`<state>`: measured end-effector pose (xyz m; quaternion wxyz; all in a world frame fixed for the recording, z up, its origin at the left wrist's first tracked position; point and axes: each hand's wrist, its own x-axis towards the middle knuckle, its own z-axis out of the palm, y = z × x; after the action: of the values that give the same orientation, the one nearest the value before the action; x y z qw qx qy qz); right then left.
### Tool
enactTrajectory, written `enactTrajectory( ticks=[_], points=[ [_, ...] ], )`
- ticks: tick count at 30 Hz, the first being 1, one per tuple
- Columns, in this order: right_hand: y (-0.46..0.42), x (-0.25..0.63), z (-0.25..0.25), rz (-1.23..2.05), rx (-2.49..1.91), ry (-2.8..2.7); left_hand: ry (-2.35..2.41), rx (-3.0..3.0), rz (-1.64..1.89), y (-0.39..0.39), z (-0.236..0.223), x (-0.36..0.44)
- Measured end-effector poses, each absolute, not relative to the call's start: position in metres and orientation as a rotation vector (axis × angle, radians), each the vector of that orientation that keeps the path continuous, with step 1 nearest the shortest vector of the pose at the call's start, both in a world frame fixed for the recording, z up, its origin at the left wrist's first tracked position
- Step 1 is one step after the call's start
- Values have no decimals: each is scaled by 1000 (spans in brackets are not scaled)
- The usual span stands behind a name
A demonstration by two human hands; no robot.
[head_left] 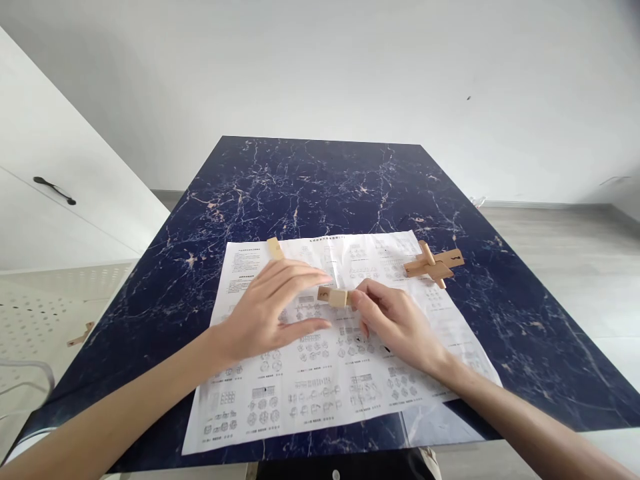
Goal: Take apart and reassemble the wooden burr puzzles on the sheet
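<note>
Between the thumb and fingers of my right hand (393,317) is the right end of a small wooden puzzle piece (337,297), which has a dark mark at its left end. My left hand (280,303) is held with thumb and fingers apart, just left of that piece and with nothing in its grasp. Under both hands lies a creased white instruction sheet (315,387) printed with small diagrams. Just beyond my left fingers, a pale wooden block (275,249) rests at the sheet's far edge.
Crossed wooden pieces (434,264) lie at the sheet's right edge. The sheet is on a dark blue marbled table (305,180). Left of the table, another wooden piece (81,335) lies on a perforated pale surface. A white cabinet with a black handle (54,191) stands at left.
</note>
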<state>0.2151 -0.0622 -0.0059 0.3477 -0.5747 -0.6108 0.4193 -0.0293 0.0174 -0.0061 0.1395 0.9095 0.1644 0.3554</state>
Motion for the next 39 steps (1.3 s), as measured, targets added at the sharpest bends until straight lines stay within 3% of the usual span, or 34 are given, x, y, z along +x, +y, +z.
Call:
enactTrajectory(
  ticks=[21,28,39],
  points=[
    [-68,208,-21,661,-1272,-1967,458,2432,1000,9,-12,-22],
    [-70,209,-22,406,-992,-2169,764,2173,861,8,-4,-23],
    [-70,211,-19,286,-835,-2076,926,1724,655,10,-1,-20]
  ],
)
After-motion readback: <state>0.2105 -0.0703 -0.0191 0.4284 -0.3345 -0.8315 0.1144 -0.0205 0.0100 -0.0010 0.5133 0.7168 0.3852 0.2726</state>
